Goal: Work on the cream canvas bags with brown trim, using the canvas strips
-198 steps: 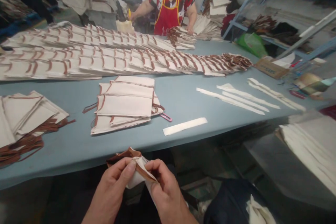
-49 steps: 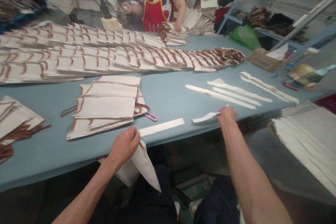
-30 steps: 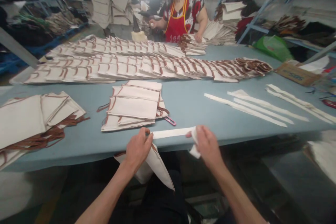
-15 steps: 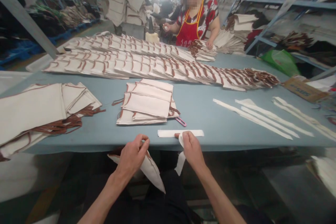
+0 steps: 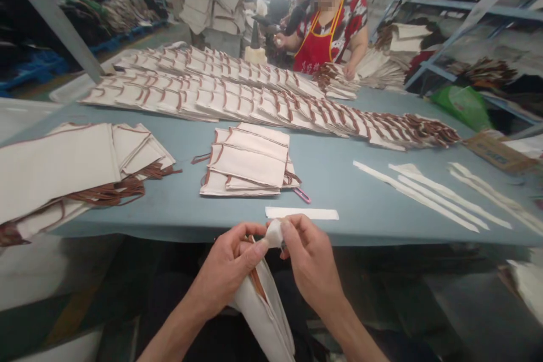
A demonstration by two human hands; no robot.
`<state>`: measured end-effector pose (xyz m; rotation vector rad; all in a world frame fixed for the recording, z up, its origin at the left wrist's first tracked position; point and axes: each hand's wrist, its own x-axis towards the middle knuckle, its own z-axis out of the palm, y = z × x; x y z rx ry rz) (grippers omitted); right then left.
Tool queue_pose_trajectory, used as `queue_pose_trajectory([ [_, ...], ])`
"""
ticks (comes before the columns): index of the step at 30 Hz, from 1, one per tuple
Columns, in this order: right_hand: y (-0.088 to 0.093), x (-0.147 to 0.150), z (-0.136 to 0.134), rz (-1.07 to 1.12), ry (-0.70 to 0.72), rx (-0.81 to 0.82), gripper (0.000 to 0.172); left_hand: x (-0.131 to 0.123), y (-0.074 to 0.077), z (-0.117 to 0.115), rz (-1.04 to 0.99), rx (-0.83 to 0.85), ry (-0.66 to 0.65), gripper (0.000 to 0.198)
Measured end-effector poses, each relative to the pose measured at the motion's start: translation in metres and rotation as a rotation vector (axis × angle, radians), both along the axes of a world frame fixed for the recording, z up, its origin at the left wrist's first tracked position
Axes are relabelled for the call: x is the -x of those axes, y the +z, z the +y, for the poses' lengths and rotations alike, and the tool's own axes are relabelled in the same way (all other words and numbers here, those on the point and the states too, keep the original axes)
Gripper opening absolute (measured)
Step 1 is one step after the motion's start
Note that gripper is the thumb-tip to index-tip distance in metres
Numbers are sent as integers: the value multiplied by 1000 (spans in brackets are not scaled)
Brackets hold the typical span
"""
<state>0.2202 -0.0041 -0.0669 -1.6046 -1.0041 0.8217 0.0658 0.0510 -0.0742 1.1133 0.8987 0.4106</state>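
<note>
My left hand [image 5: 233,263] is closed on a cream cloth bag [image 5: 265,308] with brown edging, which hangs down over my lap. Between the fingertips of both hands is a short white fabric strip [image 5: 275,233], folded over. My right hand [image 5: 309,254] pinches that strip, right beside the left thumb. Just beyond my hands, near the table edge, lies another white strip [image 5: 303,213]. Behind it sits a small stack of cream bags [image 5: 250,164] with brown trim, and a pink thread snipper or cutter [image 5: 302,195] rests at its corner.
Long overlapping rows of cream bags [image 5: 237,99] cross the blue-covered table [image 5: 331,175]. Another pile of bags [image 5: 63,164] with brown cords lies at left. Long white strips [image 5: 418,203] and a cardboard box [image 5: 496,153] are at right. A person in a red apron [image 5: 316,48] stands across the table.
My hands have come together from apart. The right hand has brought the white strip left to the left hand's fingertips, and the bag has swung beneath them. The view has shifted slightly.
</note>
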Motion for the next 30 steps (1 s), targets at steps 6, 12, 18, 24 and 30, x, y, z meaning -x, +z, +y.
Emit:
queue_pose_trajectory([
  [6, 10, 13, 4, -180, -2, -89, 28, 16, 9, -15, 214, -295, 272, 39],
  [12, 6, 24, 3, -181, 8, -83, 29, 22, 26, -22, 141, -263, 104, 34],
  [18, 7, 36, -3, 75, 109, -17, 30, 21, 24, -10, 147, -367, 127, 34],
  [24, 9, 36, -3, 110, 154, 11, 23, 24, 24, -8, 198, -415, 86, 28],
  [30, 6, 31, -5, 52, 191, 16, 22, 28, 22, -5, 264, -432, 27, 28],
])
